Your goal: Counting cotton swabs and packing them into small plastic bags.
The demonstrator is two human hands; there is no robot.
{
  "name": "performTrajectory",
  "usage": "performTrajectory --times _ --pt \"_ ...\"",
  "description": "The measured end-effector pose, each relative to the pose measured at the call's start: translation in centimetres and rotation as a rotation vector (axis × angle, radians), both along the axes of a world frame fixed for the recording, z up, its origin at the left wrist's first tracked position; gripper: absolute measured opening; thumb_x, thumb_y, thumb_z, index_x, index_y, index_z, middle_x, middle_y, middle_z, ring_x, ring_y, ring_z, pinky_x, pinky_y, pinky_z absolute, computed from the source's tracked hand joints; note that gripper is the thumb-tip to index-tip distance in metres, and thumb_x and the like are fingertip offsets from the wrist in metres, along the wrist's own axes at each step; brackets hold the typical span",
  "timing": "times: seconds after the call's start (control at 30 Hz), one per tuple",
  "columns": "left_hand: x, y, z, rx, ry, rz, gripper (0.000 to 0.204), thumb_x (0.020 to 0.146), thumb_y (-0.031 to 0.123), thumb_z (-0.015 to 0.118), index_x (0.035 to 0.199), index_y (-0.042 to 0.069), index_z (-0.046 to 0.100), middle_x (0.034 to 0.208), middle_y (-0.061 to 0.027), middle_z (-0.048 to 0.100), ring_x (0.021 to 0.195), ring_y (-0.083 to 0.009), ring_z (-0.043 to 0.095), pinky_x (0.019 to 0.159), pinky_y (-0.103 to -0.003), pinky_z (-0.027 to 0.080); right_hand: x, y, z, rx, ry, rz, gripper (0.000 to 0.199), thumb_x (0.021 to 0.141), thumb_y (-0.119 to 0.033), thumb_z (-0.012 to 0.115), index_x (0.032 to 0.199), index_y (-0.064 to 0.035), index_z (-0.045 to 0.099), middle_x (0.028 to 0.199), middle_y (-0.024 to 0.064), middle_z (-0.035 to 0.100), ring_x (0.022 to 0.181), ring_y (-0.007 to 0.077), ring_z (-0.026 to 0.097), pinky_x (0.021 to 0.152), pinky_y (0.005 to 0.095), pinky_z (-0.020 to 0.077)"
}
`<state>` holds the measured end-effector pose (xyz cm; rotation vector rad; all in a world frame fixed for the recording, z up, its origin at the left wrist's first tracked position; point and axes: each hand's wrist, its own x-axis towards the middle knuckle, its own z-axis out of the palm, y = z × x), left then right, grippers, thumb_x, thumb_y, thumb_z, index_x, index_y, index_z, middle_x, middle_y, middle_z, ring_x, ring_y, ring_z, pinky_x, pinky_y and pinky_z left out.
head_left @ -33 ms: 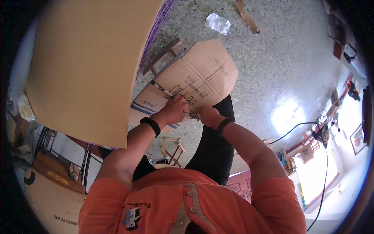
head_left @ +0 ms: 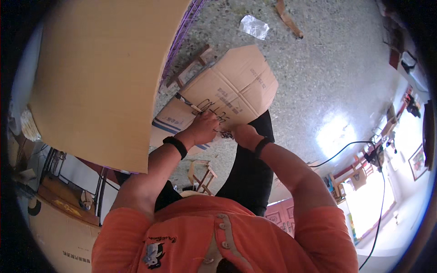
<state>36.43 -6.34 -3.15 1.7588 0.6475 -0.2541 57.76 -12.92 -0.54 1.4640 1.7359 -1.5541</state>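
Gripping flat corrugated cardboard flap [head_left: 232, 88]: left hand [head_left: 202, 128], right hand [head_left: 243, 135], fingers clamped on edge.

I'm gripping the near edge of the flattened carton [head_left: 232, 91] with my left hand [head_left: 202, 129] and right hand [head_left: 243, 135] side by side | board [head_left: 104, 77] standing to my left | plastic wrapper [head_left: 254, 26] lying beyond the carton on the floor [head_left: 327, 82]
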Motion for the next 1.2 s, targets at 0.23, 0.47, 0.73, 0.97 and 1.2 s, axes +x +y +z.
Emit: performTrajectory --times 0.23,0.47,0.73,0.97,1.2 --pt "-0.1 -0.2 0.2 -0.033 -0.106 0.167 0.016 0.071 0.010 0.066 0.084 0.009 0.056 0.099 -0.0122 0.053 0.106 -0.0351 0.048 0.088 -0.049 0.040 -1.3 -0.4 -1.4 0.124 0.225 -0.100 0.021 0.083 -0.014 0.054 0.099 -0.0053 0.065 0.087 0.0177 0.067 0.084 0.0355 0.066 0.074 0.0469 0.0524" --pt "1.6 -0.5 2.3 -0.045 0.029 0.342 0.011 0.079 0.008 0.062 0.089 0.006 0.057 0.091 -0.0137 0.057 0.091 -0.0351 0.055 0.081 -0.045 0.044 -1.3 1.2 -0.1 -0.215 -0.050 -0.048 0.019 0.084 -0.015 0.055 0.095 -0.0043 0.067 0.092 0.0212 0.068 0.089 0.0394 0.065 0.080 0.0459 0.0518" --pt "3.1 -4.0 3.4 -0.414 0.096 0.438 0.023 0.082 0.010 0.067 0.104 0.005 0.064 0.092 -0.0171 0.065 0.087 -0.0345 0.063 0.076 -0.043 0.050 0.8 0.5 -2.1 -0.025 0.177 -0.169 0.011 0.083 -0.013 0.059 0.087 -0.0041 0.063 0.082 0.0194 0.065 0.085 0.0379 0.064 0.073 0.0444 0.0507" --pt "3.7 -9.1 -1.7 -0.287 0.066 0.341 0.014 0.076 0.017 0.070 0.087 0.008 0.069 0.086 -0.0149 0.067 0.085 -0.0364 0.063 0.079 -0.044 0.051 1.3 0.6 -2.9 -0.115 0.223 -0.257 0.007 0.084 -0.013 0.059 0.083 -0.0070 0.060 0.083 0.0160 0.064 0.086 0.0363 0.063 0.071 0.0428 0.0498" --pt "2.2 -8.5 -1.1 -0.420 0.135 0.171 0.015 0.078 0.022 0.065 0.075 0.008 0.069 0.078 -0.0166 0.066 0.079 -0.0351 0.064 0.072 -0.045 0.050 1.4 1.4 -2.1 -0.099 0.174 -0.156 0.009 0.085 -0.014 0.055 0.085 -0.0057 0.059 0.081 0.0187 0.063 0.083 0.0393 0.062 0.072 0.0463 0.0488"
